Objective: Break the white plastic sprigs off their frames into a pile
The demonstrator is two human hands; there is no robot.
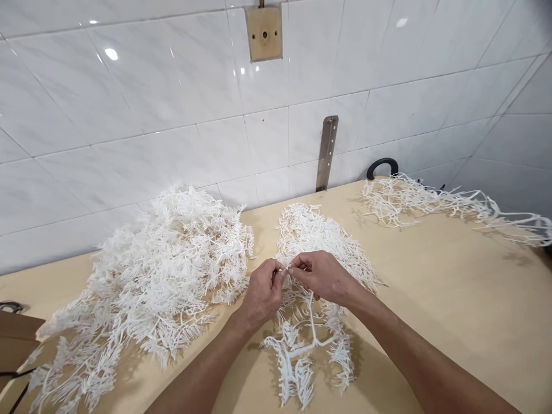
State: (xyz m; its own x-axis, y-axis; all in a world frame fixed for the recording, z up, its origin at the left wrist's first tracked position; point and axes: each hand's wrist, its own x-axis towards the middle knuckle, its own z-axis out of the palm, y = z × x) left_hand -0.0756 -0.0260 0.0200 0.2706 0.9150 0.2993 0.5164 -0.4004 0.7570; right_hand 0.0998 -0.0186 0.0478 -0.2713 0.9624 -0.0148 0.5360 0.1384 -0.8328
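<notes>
Two bare hands are held close together above the table [452, 287], their fingertips almost meeting. By the left hand [264, 287], a thin white piece [287, 267] is pinched between thumb and forefinger; by the right hand [321, 277], it appears to be pinched in the same way, so the small part is probably steadied from both sides. Below them a forked white sprig [316, 343] is spread toward the person, its upper stem partly covered by the right hand; whether it is joined to the pinched piece cannot be told. Just beyond the hands a pile of feathery strands [321, 230] is laid, probably for short reach. A larger tangled heap [164, 276] is piled at the left, while barer white stems [401, 201] are set well apart at the far right, perhaps to avoid mixing.
</notes>
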